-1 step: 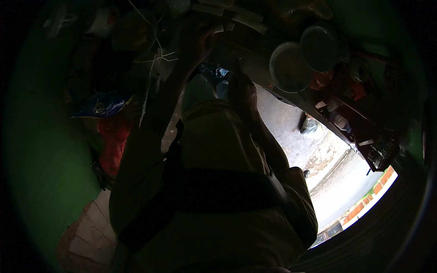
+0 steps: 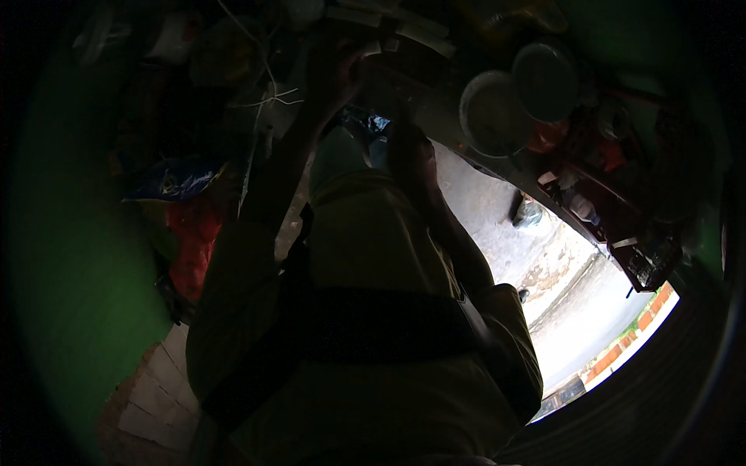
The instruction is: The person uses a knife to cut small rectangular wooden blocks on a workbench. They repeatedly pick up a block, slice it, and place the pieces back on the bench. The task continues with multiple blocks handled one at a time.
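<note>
Deep shadow covers both hands. My left hand (image 2: 336, 71) reaches to the far middle, its fingers closed at a small pale piece (image 2: 374, 48). What kind of thing the piece is does not show. Nearer to me and to the right, my right hand (image 2: 413, 155) is closed in a fist. Something thin and dark seems to stick up from it, too dim to name. Just beyond the left hand lie several pale flat strips (image 2: 425, 39) on the dark work surface (image 2: 423, 95).
Right of my hands stand a round bowl (image 2: 497, 116) and a round pale lid or dish (image 2: 545, 81). A dark red rack (image 2: 598, 190) holds small items. At left are white cord (image 2: 273, 97), a blue packet (image 2: 177, 179) and a red bag (image 2: 194, 241). A plastic bag (image 2: 530, 215) lies on the floor.
My right hand has shifted very slightly to the left. My left hand and the pale piece look the same.
</note>
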`<state>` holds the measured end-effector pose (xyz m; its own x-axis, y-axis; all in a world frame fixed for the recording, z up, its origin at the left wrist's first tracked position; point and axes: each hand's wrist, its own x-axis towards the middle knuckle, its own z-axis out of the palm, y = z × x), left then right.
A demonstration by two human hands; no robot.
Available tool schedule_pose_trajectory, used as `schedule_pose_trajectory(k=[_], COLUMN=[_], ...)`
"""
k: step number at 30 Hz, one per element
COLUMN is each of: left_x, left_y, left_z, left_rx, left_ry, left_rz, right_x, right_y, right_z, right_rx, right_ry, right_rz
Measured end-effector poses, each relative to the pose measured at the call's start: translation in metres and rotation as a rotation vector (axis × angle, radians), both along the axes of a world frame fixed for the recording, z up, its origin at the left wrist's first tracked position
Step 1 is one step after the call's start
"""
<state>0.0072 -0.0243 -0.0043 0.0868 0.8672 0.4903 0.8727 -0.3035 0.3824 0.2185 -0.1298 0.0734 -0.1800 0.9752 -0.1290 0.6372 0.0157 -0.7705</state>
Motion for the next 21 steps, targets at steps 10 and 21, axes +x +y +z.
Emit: schedule_pose_trajectory(k=[10, 21], left_x=[-0.002, -0.007], left_y=[0.004, 0.008], left_z=[0.008, -0.003], left_rx=[0.079, 0.089], left_ry=[0.014, 0.002], left_rz=[-0.009, -0.038], right_x=[-0.004, -0.009], right_y=[0.003, 0.003], right_z=[-0.03, -0.043], right_rx=[0.047, 0.142], right_ry=[0.124, 0.07], right_rz=[0.088, 0.1])
